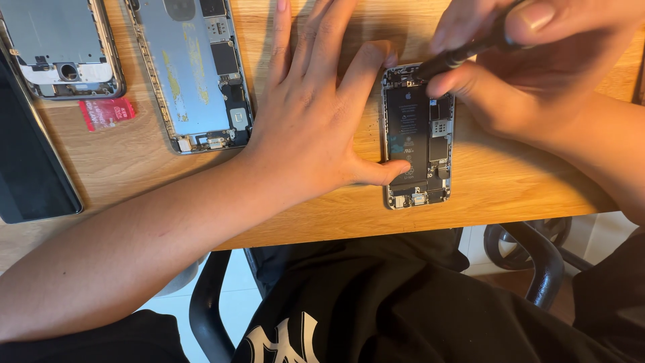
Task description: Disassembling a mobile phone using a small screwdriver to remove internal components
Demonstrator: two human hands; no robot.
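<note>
The bench (510,181) is pale wood with a straight, fine grain and a squared front edge; below that edge show a black chair arm (544,262), a caster, pale floor tiles and the person's black shirt.

The landmark is the small opened phone (418,134) lying flat near the bench's front edge. Its metal frame is thin and silvery with rounded corners, and inside it sit a matte black battery, small dark boards and bright metal shields.

The left hand (316,114) lies spread flat on the wood just left of the phone, its thumb tip pressing the lower part of the battery and its index finger reaching the top left corner. The right hand (517,60), above and right of the phone, pinches a slim black tool (457,57) between thumb and fingers; the tool's tip meets the phone's top edge.

Left of the phone, past the spread hand, lies a larger opened phone (191,74) with a grey-blue metal plate. Farther left are a small red card (106,112), a third housing (60,47) with a round camera hole, and a glossy black screen (27,161).
</note>
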